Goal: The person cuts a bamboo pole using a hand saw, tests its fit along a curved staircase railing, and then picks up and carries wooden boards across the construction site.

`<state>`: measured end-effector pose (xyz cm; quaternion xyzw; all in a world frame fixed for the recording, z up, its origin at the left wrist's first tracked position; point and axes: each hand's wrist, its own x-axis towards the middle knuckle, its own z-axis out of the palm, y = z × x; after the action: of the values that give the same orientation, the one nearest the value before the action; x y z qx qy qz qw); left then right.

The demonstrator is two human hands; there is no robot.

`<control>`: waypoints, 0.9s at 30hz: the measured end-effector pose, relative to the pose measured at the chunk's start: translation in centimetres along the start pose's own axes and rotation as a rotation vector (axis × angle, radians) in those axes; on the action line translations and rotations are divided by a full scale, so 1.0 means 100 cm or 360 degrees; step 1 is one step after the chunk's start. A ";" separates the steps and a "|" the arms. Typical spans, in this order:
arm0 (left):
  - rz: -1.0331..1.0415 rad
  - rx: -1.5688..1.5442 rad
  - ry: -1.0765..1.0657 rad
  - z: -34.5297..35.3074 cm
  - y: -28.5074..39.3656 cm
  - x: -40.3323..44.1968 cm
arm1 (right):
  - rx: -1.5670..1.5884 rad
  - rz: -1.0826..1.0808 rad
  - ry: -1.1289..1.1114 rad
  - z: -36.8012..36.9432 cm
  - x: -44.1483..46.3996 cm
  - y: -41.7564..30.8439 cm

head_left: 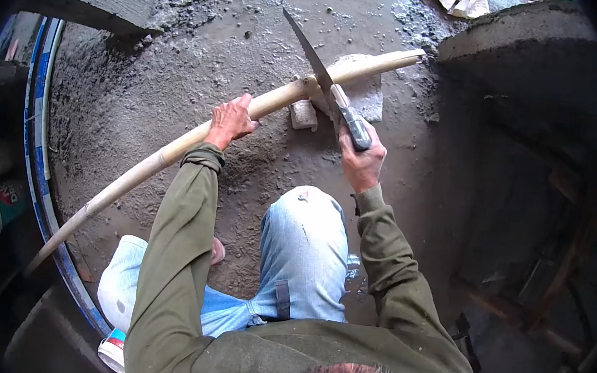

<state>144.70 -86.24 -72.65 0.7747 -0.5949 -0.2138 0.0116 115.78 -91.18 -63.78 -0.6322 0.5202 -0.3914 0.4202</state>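
Observation:
A long bamboo pole point(165, 156) runs slantwise from the lower left to the upper right. My left hand point(231, 120) is closed around it near its middle. In my right hand point(362, 160) is the handle of a hand saw point(317, 66), its blade pointing up and to the left. The blade crosses the pole to the right of my left hand and touches or lies just over it; how deep it sits I cannot tell. Under the pole there are a small concrete block point(303, 115) and a flat pale slab point(370, 96). The pole's right end looks split.
Wet, muddy ground point(271, 25) spreads around. A blue-and-white striped bar point(40, 126) curves along the left, with a paint bucket point(6, 203) beyond it and a white container point(112, 350) below. Concrete edges point(522, 32) stand at upper right and upper left. Timber point(559, 276) lies in the dark right side.

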 end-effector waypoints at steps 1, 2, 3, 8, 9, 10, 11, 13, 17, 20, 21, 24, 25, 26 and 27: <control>0.0008 -0.0020 -0.0010 0.005 -0.002 0.000 | -0.0099 -0.0045 -0.0004 0.000 0.003 -0.002; 0.0017 -0.0041 -0.0014 0.009 -0.004 0.001 | -0.0100 -0.0043 -0.0009 0.001 0.004 0.000; 0.0018 -0.0069 0.0007 0.009 -0.002 0.001 | -0.0087 -0.0044 -0.0041 0.002 0.008 0.002; -0.0018 -0.0041 -0.0053 0.004 0.001 -0.002 | -0.0081 0.0039 -0.0077 0.006 0.013 0.001; -0.0014 -0.0037 -0.0045 0.002 0.000 -0.001 | -0.0078 0.0036 -0.0081 0.007 0.014 -0.002; -0.0021 -0.0039 -0.0040 0.000 0.000 0.000 | -0.0123 -0.0013 -0.0096 0.007 0.015 -0.004; -0.0029 -0.0019 -0.0066 -0.001 0.000 0.001 | -0.0174 -0.0058 -0.0113 0.005 0.014 -0.007; -0.0039 -0.0004 -0.0090 0.002 0.003 0.000 | -0.0244 -0.0077 -0.0125 -0.007 0.002 -0.011; -0.0077 0.0054 -0.0154 -0.005 0.012 -0.013 | -0.0426 0.0000 -0.0220 -0.047 -0.045 -0.019; 0.0067 -0.0040 0.0094 0.003 0.012 -0.027 | -0.0364 -0.0153 -0.0149 -0.020 -0.018 -0.025; 0.0048 0.0020 -0.0036 0.011 0.009 -0.025 | -0.0615 -0.0270 -0.0255 0.002 0.004 -0.017; 0.0056 0.0012 -0.0057 -0.001 0.003 -0.021 | -0.0490 -0.0134 -0.0282 0.018 0.013 -0.016; 0.0041 0.0035 -0.0029 0.005 0.007 -0.023 | -0.0485 -0.0190 -0.0262 -0.001 -0.002 -0.020; 0.0054 0.0077 -0.0002 0.003 0.004 -0.019 | -0.0472 -0.0237 -0.0209 -0.013 -0.013 -0.022; 0.0034 0.0049 -0.0057 0.006 0.002 -0.018 | -0.0486 -0.0187 -0.0233 -0.021 -0.027 -0.015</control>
<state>143.90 -84.46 -72.58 0.7646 -0.6064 -0.2181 -0.0087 113.89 -88.60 -61.77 -0.7447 0.5039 -0.2847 0.3324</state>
